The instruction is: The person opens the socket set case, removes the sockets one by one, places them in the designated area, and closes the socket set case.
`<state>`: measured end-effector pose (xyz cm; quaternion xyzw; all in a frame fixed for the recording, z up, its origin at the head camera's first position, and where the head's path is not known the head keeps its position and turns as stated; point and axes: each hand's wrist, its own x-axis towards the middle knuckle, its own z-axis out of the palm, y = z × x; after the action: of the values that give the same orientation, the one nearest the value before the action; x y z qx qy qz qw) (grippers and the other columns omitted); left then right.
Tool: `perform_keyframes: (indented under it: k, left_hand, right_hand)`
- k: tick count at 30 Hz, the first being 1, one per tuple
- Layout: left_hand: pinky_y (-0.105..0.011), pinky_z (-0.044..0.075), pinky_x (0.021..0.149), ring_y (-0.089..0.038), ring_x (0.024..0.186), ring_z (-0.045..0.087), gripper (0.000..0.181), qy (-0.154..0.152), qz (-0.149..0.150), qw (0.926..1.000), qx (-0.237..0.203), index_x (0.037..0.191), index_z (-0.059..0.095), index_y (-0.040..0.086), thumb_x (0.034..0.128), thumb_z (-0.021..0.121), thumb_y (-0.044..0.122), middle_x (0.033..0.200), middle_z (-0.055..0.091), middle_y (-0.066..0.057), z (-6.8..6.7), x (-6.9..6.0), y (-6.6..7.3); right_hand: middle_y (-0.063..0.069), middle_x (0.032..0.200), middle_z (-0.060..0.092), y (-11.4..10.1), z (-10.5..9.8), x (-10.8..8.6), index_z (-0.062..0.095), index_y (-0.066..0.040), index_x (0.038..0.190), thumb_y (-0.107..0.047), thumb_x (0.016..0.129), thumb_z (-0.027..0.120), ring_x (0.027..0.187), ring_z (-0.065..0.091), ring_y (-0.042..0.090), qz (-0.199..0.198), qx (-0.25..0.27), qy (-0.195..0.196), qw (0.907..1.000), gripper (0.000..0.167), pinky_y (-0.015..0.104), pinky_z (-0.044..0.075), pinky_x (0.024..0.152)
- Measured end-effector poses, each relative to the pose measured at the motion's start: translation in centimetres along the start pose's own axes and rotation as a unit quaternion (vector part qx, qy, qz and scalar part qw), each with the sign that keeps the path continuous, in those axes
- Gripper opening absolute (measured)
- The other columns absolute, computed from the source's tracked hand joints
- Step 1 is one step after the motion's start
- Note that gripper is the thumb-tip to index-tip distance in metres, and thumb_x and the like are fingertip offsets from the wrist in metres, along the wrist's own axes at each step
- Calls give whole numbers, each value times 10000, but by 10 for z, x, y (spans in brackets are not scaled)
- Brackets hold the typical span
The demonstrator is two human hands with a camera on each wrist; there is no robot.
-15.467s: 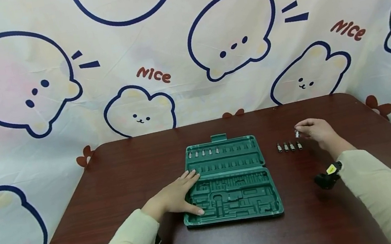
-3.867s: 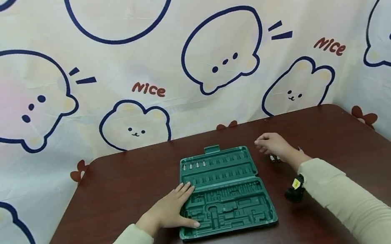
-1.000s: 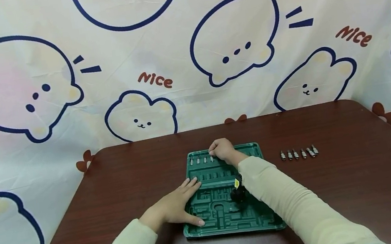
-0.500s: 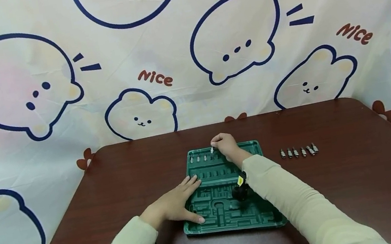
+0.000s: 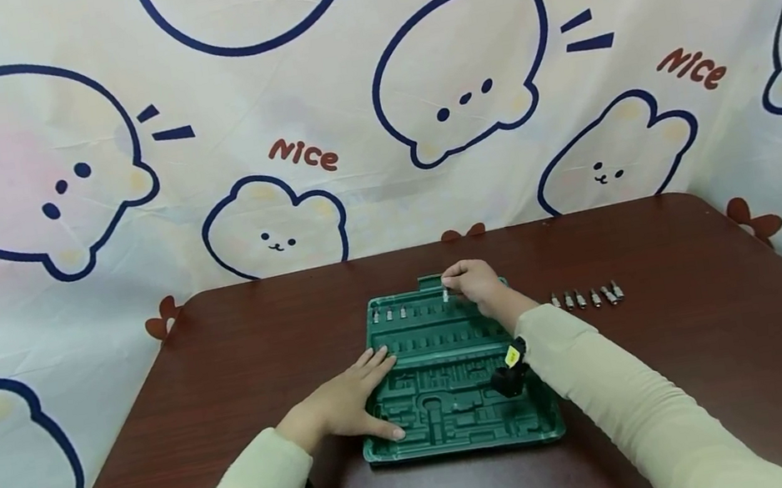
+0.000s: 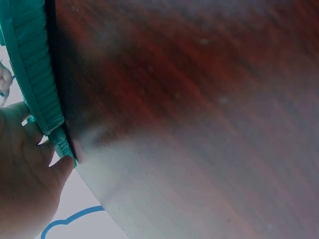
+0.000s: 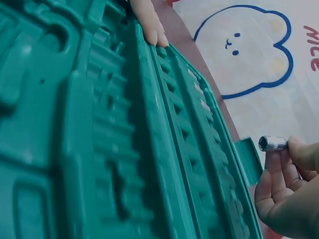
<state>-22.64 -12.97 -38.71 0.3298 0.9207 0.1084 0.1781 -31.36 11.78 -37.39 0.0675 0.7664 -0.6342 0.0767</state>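
Observation:
My right hand (image 5: 474,284) pinches a small silver socket (image 7: 272,143) between thumb and fingers, above the upper edge of the open green socket case (image 5: 466,439). In the right wrist view the socket's hollow end faces the case. My left hand (image 5: 346,398) rests with fingers spread on the case's left edge; the left wrist view shows its fingertips touching the rim. Three sockets (image 5: 390,314) stand in the left slots of the case's top row. On the table right of the case lies a row of several loose sockets (image 5: 580,298).
The case lies flat on a dark brown table (image 5: 720,363), its latch tab (image 5: 430,280) at the far edge. A patterned cloth (image 5: 356,114) hangs behind the table. A black wrist camera (image 5: 510,380) hangs over the case's right half.
Over the last second my right hand lifts a socket out of the top row and carries it rightward. Compared with the oldest frame, fewer sockets stand in the case and more lie on the table.

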Motion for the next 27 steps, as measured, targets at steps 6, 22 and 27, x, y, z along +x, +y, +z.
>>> perform_keyframes:
  k: [6, 22, 27]
  left_hand:
    - [-460, 245, 949, -216, 1296, 6, 1009, 18, -25, 10000, 24, 1398, 155, 170, 622, 558, 674, 1439, 62, -7, -2, -1, -2]
    - [-462, 231, 955, -218, 1296, 19, 1000, 71, 62, 10000, 24, 1397, 160, 168, 628, 569, 661, 1438, 69, -13, 1, 1, 0]
    - [-462, 229, 956, -220, 1296, 20, 1007, 75, 90, 9999, 21, 1398, 158, 165, 625, 560, 671, 1438, 69, -18, 1, 1, 0]
  right_hand:
    - [100, 972, 501, 4, -25, -8, 525, 46, 1081, -80, 889, 477, 820, 485, 202, -41, 4, 34, 10000, 234, 369, 403, 793]
    - [17, 869, 520, 25, -120, -30, 476, 80, 1080, -117, 885, 495, 761, 485, 151, -327, -450, 32, 9984, 278, 384, 406, 776]
    - [-18, 791, 523, 31, -151, -37, 483, 79, 1053, -120, 888, 487, 685, 483, 128, -287, -639, 291, 9971, 259, 329, 431, 677]
